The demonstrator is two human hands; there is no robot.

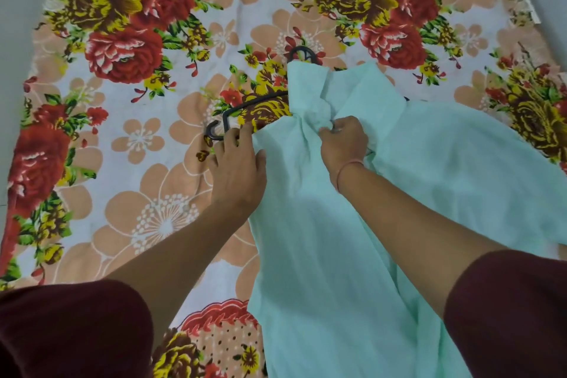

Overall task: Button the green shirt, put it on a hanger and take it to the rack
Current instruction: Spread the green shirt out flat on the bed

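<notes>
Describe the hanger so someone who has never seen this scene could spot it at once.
A floral sheet fills the view, with the pale green shirt lying on its right half. The hanger sits partly inside the shirt: its hook pokes out at the top and one arm juts left, by the left hand. It is the only thin black shape among bright flowers.

A pale green shirt [337, 255] lies on a floral sheet [122, 224], with a black hanger [254, 103] partly inside it. The left hand [237, 169] touches the hanger's exposed end. The right hand [343, 144] pinches bunched fabric near the collar.
</notes>
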